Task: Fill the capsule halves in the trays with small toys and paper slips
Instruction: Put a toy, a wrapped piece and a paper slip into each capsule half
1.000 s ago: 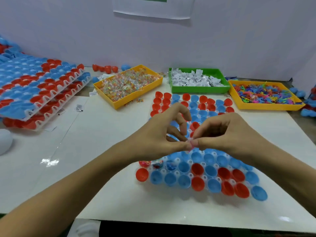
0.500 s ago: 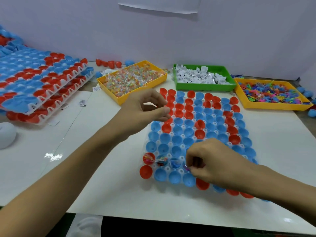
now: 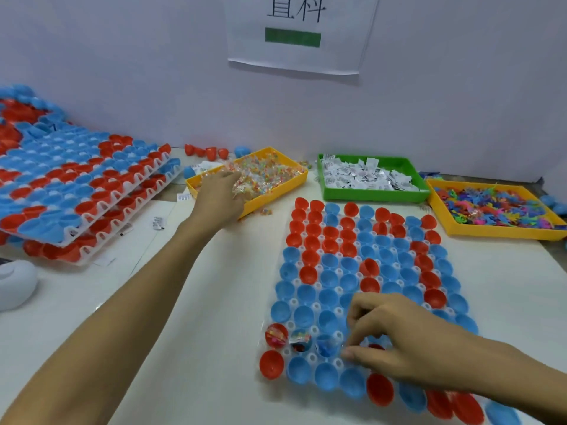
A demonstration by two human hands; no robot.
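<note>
Now left hand (image 3: 219, 194) curled on packets in yellow bin (image 3: 277, 187), right hand (image 3: 395, 342) pinching over tray (image 3: 313, 357), its contents hidden.

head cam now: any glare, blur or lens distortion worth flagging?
Head view: even, soft lighting with only faint shadows under the arms; mild sheen on the white table between them. The left hand, reaching into the yellow tray of wrapped toys, is slightly motion-smeared; the right hand over the capsule tray is sharper. Wide-angle stretch shows at the edges, on the stacked trays at left.
</note>
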